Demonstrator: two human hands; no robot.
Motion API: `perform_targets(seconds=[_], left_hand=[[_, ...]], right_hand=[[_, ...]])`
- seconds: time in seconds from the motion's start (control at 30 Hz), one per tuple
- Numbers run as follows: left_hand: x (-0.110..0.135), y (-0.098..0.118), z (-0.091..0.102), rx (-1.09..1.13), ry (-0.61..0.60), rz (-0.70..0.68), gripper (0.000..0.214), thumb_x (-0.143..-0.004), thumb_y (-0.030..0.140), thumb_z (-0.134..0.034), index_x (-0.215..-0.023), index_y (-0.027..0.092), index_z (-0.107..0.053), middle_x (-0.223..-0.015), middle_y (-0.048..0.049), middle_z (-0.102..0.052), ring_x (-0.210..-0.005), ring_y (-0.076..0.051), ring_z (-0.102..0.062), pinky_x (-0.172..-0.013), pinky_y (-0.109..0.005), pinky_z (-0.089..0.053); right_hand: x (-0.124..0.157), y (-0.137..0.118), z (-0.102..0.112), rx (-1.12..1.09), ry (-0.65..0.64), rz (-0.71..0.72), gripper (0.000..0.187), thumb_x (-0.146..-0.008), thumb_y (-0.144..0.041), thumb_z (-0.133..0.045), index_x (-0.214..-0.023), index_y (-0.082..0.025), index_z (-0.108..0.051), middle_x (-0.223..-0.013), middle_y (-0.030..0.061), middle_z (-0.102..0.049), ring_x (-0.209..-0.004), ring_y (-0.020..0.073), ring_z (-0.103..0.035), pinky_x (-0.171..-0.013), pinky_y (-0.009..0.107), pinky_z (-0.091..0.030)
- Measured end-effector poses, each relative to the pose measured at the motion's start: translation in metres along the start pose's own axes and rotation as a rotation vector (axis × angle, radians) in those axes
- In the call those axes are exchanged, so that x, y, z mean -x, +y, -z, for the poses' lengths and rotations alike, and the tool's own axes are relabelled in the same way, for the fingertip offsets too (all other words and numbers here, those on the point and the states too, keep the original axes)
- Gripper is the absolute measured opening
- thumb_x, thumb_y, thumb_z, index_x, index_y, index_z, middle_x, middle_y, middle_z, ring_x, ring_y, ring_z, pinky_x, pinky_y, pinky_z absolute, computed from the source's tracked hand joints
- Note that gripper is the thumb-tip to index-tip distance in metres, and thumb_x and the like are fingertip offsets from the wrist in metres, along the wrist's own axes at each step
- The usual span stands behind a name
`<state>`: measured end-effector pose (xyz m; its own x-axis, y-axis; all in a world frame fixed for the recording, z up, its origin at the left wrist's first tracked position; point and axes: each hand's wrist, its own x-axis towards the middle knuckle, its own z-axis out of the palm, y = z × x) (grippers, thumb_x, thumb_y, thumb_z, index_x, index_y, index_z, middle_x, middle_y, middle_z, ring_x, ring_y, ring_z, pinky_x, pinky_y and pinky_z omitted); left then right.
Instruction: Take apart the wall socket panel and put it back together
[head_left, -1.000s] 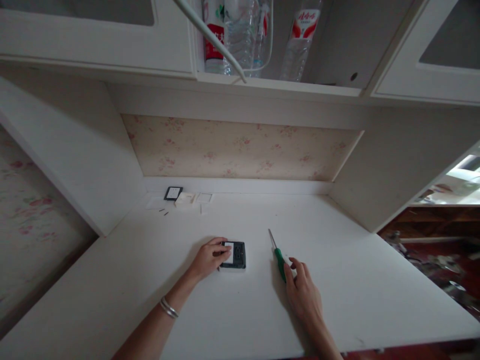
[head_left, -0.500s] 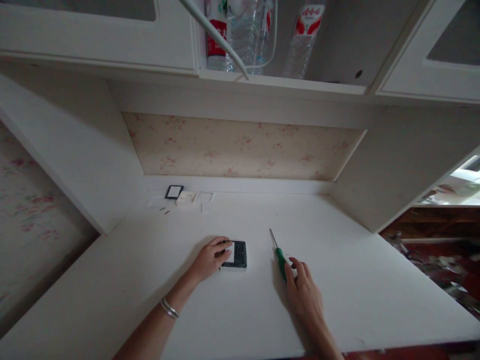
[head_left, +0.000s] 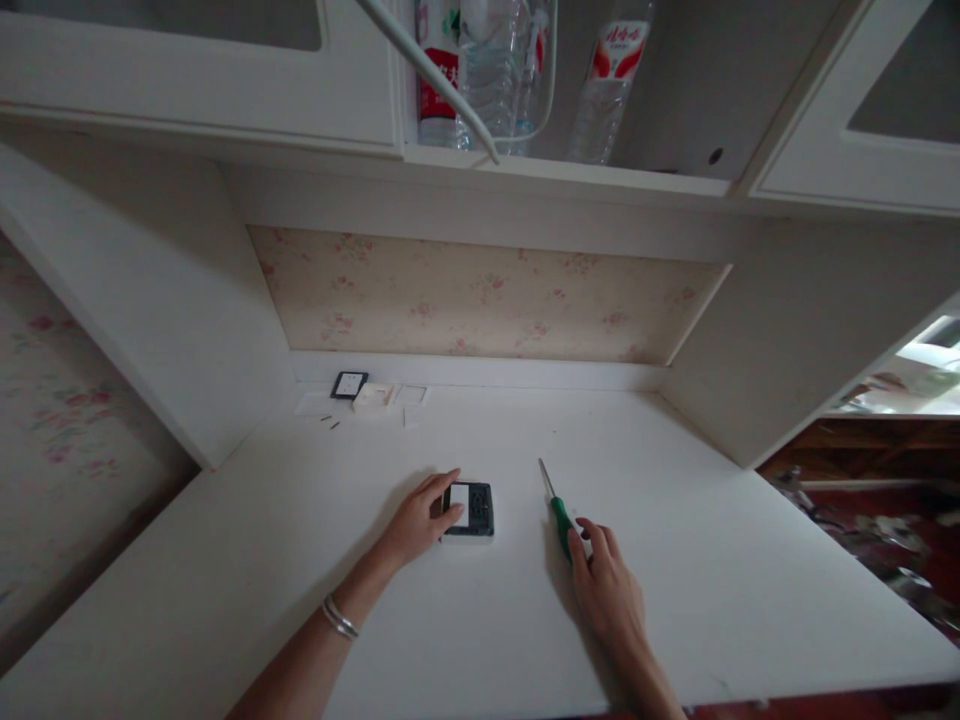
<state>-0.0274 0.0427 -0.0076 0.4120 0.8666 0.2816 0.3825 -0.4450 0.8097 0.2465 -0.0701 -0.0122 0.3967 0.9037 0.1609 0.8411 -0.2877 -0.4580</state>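
Head view shows a black, partly white plate [head_left: 480, 506].

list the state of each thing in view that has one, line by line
black wall plate: flat, white panel over its left half, right half exposed
left hand: thumb on that panel
green-handled screwdriver: at the right hand, tip pointing away; grip unclear
black-framed wall socket: back left, white face showing
upper cupboard: middle section open
red-labelled bottles: inside it, tops out of frame
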Motion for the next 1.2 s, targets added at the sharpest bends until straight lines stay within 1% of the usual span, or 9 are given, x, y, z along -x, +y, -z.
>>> perform_targets(seconds=[0.13,0.23,0.33,0.4,0.57,0.77,0.9,1.03,1.2], left_hand=[[0.003,-0.005,-0.003,0.111,0.010,0.077,0.055,-0.084,0.038,-0.056,-0.135,0.022,-0.044,-0.130,-0.0066,-0.055,-0.113,-0.020,-0.056,-0.098,-0.032,-0.044],[-0.006,-0.014,0.000,0.091,0.092,0.110,0.045,-0.088,0.040,-0.048,-0.128,0.019,-0.051,-0.125,-0.0077,-0.058,-0.107,-0.019,-0.060,-0.089,-0.030,-0.050],[-0.028,-0.027,0.015,-0.296,0.221,0.164,0.032,-0.090,0.037,-0.043,-0.107,0.019,-0.064,-0.116,-0.0055,-0.063,-0.102,-0.017,-0.061,-0.085,-0.026,-0.051],[-0.049,-0.037,0.029,-0.412,0.256,0.213,0.029,-0.086,0.033,-0.048,-0.105,0.019,-0.064,-0.114,-0.0062,-0.063,-0.103,-0.018,-0.060,-0.091,-0.028,-0.047],[-0.099,-0.054,0.053,-0.556,0.324,0.413,0.043,-0.078,0.043,-0.057,-0.104,0.011,-0.063,-0.113,-0.0187,-0.061,-0.112,-0.033,-0.053,-0.093,-0.042,-0.041],[-0.128,-0.062,0.048,-0.549,0.369,0.565,0.034,-0.077,0.032,-0.057,-0.104,0.011,-0.062,-0.115,-0.0214,-0.061,-0.118,-0.036,-0.047,-0.093,-0.047,-0.038],[-0.131,-0.063,0.051,-0.413,0.380,0.634,0.042,-0.067,0.016,-0.063,-0.109,0.012,-0.062,-0.115,-0.0201,-0.063,-0.114,-0.036,-0.053,-0.088,-0.042,-0.043],[-0.118,-0.057,0.060,-0.205,0.378,0.640,0.036,-0.061,0.011,-0.066,-0.097,0.016,-0.069,-0.108,-0.0130,-0.069,-0.110,-0.033,-0.057,-0.085,-0.036,-0.045],[-0.077,-0.027,0.051,0.165,0.366,0.571,0.028,-0.073,0.023,-0.061,-0.099,0.016,-0.069,-0.099,-0.0085,-0.071,-0.088,-0.021,-0.067,-0.071,-0.027,-0.051]], right_hand=[[0.000,0.001,-0.001,-0.013,0.019,0.002,0.043,-0.094,-0.047,-0.022,-0.118,-0.025,-0.050,-0.120,0.0073,-0.056,-0.068,0.0160,-0.062,-0.056,0.029,-0.041],[-0.001,0.004,-0.003,-0.040,0.031,-0.007,0.043,-0.093,-0.048,-0.025,-0.117,-0.026,-0.051,-0.116,0.0064,-0.058,-0.069,0.0166,-0.062,-0.055,0.029,-0.041],[-0.003,0.008,-0.006,-0.081,0.046,-0.008,0.043,-0.092,-0.050,-0.026,-0.117,-0.025,-0.052,-0.111,0.0062,-0.060,-0.068,0.0170,-0.062,-0.056,0.030,-0.042],[-0.004,0.011,-0.007,-0.129,0.059,-0.008,0.043,-0.092,-0.051,-0.027,-0.115,-0.024,-0.053,-0.108,0.0065,-0.061,-0.065,0.0168,-0.061,-0.059,0.031,-0.044],[-0.006,0.015,-0.008,-0.239,0.126,-0.021,0.043,-0.091,-0.052,-0.030,-0.111,-0.022,-0.053,-0.105,0.0081,-0.061,-0.070,0.0186,-0.061,-0.064,0.032,-0.046],[-0.006,0.017,-0.007,-0.279,0.164,0.003,0.041,-0.091,-0.050,-0.031,-0.108,-0.020,-0.054,-0.102,0.0092,-0.061,-0.077,0.0204,-0.060,-0.069,0.033,-0.046],[-0.005,0.016,-0.004,-0.319,0.191,0.029,0.040,-0.091,-0.049,-0.034,-0.106,-0.018,-0.056,-0.099,0.0111,-0.062,-0.073,0.0199,-0.059,-0.067,0.033,-0.046],[-0.001,0.008,0.001,-0.370,0.242,0.056,0.037,-0.090,-0.048,-0.037,-0.102,-0.018,-0.057,-0.097,0.0105,-0.062,-0.074,0.0197,-0.059,-0.067,0.032,-0.046],[0.009,-0.034,0.001,-0.566,0.145,0.121,0.033,-0.088,-0.046,-0.045,-0.102,-0.019,-0.057,-0.091,0.0075,-0.062,-0.073,0.0174,-0.059,-0.067,0.029,-0.048]])
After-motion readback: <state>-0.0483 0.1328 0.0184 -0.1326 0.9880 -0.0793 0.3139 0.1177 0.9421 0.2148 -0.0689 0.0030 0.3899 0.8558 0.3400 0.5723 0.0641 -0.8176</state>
